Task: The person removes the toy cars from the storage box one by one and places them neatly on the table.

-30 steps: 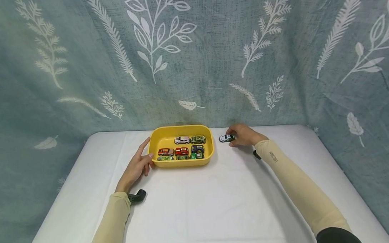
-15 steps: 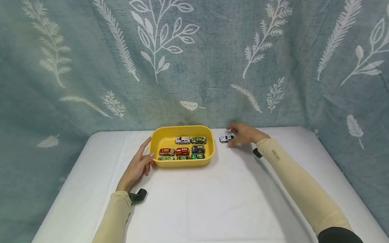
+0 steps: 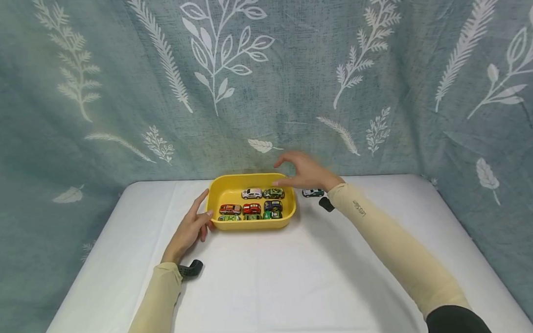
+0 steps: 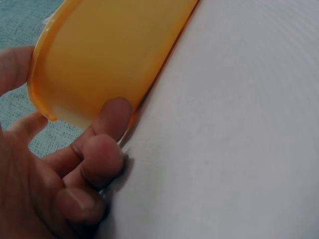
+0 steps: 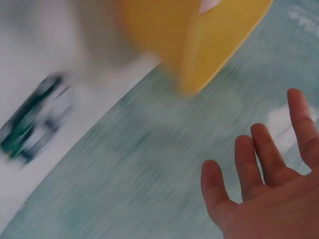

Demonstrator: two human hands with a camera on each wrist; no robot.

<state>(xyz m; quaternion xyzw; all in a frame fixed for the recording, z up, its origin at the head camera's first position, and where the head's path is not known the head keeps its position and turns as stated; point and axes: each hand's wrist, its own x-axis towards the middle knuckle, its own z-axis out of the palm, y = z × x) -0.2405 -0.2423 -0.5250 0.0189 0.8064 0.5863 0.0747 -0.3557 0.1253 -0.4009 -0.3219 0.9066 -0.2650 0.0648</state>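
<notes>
At the far side of the table, a yellow plastic tray (image 3: 251, 226) contains several small toy cars, among them a white one (image 3: 252, 193), a red one (image 3: 252, 208) and an orange one (image 3: 230, 210). My left hand (image 3: 187, 233) holds the tray's left end, thumb at the rim and curled fingers against the outer wall, as the left wrist view shows. Over the tray's right end hovers my right hand (image 3: 304, 172), fingers spread, holding nothing. A white and green toy car (image 3: 313, 193) stands on the table just right of the tray, partly behind my right wrist.
A white cloth covers the table (image 3: 262, 284). Directly behind its far edge hangs a teal curtain (image 3: 230, 138) with white leaf prints. Black wrist cameras (image 3: 191, 268) sit on both wrists.
My right hand has let go of the white and green car and moved left and up to above the tray's right end. The left hand stays at the tray.
</notes>
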